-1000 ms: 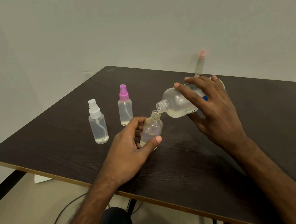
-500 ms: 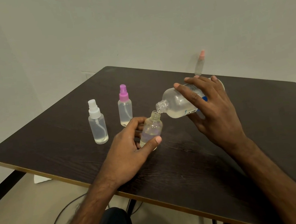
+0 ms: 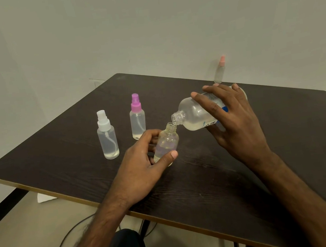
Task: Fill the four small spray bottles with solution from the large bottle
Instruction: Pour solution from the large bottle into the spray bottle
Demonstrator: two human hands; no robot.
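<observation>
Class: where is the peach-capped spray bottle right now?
In the head view, the peach-capped spray bottle stands upright at the far edge of the table, beyond the right hand that tilts the large bottle.

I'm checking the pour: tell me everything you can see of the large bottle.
The large bottle is clear, plastic by its look, round-shouldered, with a bare threaded neck and a white label with blue print. It is tilted nearly flat, mouth just over the open neck of the small bottle that the left hand holds. Pale liquid pools along its lower side. The right hand grips its body from above.
</observation>
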